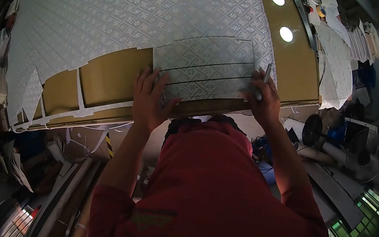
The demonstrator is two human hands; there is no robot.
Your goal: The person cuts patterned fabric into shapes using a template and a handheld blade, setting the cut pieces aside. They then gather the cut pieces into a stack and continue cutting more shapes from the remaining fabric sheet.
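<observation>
A see-through panel (pixel 207 65) with dark lines across it and a curved far edge lies on the pale patterned fabric (pixel 142 8) at the table's near edge. On the panel's left end rests my left hand (pixel 149 95), open, fingers spread and pressing flat. My right hand (pixel 264 100) is at the panel's right end, closed around a slim silver pen-like tool (pixel 268 73) that points up and away. Its fingertips touch the panel's right edge.
The brown tabletop (pixel 112 75) shows through cut-out gaps in the fabric, with thin fabric strips (pixel 79 92) left between them. A long metal ruler (pixel 304 18) and stacked papers (pixel 362 41) lie at the right. A fan (pixel 363 154) stands below right; rolls (pixel 65 198) lean below left.
</observation>
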